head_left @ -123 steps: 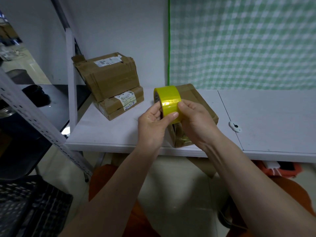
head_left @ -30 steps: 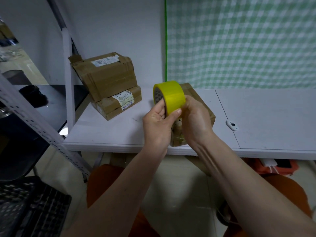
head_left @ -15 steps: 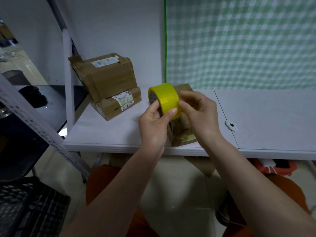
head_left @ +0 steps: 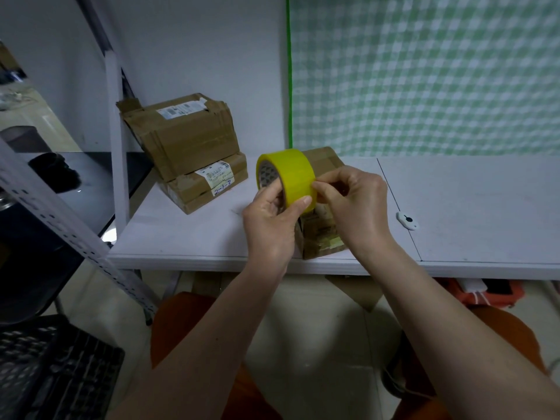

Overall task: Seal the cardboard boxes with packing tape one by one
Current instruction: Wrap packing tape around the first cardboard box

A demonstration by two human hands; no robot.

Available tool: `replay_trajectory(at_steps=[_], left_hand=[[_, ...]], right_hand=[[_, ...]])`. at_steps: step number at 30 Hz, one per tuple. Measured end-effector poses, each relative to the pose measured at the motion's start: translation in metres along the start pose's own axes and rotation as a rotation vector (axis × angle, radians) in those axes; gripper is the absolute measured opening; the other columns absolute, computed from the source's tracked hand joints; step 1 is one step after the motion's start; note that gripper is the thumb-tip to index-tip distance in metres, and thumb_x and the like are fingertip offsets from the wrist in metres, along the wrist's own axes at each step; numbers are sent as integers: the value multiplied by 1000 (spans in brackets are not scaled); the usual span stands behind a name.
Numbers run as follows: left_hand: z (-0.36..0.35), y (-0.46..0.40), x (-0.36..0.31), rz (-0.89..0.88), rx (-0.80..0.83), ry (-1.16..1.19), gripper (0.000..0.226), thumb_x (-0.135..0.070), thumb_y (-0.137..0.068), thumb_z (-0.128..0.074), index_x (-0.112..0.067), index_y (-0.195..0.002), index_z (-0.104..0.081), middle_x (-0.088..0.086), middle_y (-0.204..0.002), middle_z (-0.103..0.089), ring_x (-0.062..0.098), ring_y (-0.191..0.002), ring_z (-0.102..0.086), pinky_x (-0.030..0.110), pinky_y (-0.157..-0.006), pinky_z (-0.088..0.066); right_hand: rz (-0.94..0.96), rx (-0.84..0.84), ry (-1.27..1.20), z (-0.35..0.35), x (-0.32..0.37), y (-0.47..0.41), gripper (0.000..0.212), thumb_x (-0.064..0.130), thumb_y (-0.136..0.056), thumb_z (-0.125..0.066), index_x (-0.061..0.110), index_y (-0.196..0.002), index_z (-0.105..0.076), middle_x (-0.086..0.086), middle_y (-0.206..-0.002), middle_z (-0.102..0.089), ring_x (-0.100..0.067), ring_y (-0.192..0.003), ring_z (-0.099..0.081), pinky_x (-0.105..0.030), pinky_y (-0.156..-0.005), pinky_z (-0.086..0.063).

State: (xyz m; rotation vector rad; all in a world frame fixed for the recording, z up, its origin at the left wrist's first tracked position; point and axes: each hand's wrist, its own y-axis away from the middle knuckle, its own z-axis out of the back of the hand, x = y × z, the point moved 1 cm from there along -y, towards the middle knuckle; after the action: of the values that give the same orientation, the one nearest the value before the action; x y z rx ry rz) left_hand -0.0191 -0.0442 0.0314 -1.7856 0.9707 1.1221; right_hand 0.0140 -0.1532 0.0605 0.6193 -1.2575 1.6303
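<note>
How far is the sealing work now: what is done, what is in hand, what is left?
Done: nothing clearly; no fresh yellow strip shows on any box. In hand: the left hand holds the yellow tape roll while the right hand picks at its edge, above the near box. Left: taping that box, then the stacked boxes.

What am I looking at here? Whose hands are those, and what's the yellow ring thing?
The camera sits on a person's head and looks down, so you see their own two arms. The left hand holds a roll of yellow tape. The right hand pinches at the roll's edge, probably hunting for the loose end. Just behind, on the white table, is a small cardboard box waiting to be taped. Further left sits a stack of boxes, and to the right a little white gadget.
</note>
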Motion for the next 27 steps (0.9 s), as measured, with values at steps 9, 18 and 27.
replay_trajectory(at_steps=[9,18,27], left_hand=[[4,0,-4,-52,23,-132,46,8,-80,-69,-12,-122,-62,18,-117,-64,27,-109,-63,45,-99,-49],[0,1,-4,20,24,12,40,12,-82,-63,-11,-115,-63,6,-103,-71,15,-95,-68,33,-89,-54],[3,3,-3,-32,9,-121,44,8,-81,-68,-16,-117,-63,14,-114,-67,19,-102,-67,34,-93,-52]], right_hand=[[100,155,156,0,0,-3,9,8,-90,-56,10,-81,-55,3,-71,-54,-8,-62,-47,-8,-56,-35],[182,-15,76,0,-3,4,12,6,-82,-69,7,-93,-72,3,-82,-67,-9,-73,-61,-17,-68,-48],[60,41,62,2,-3,-1,2,10,-80,-73,9,-79,-73,0,-73,-68,-18,-70,-66,-32,-71,-54]])
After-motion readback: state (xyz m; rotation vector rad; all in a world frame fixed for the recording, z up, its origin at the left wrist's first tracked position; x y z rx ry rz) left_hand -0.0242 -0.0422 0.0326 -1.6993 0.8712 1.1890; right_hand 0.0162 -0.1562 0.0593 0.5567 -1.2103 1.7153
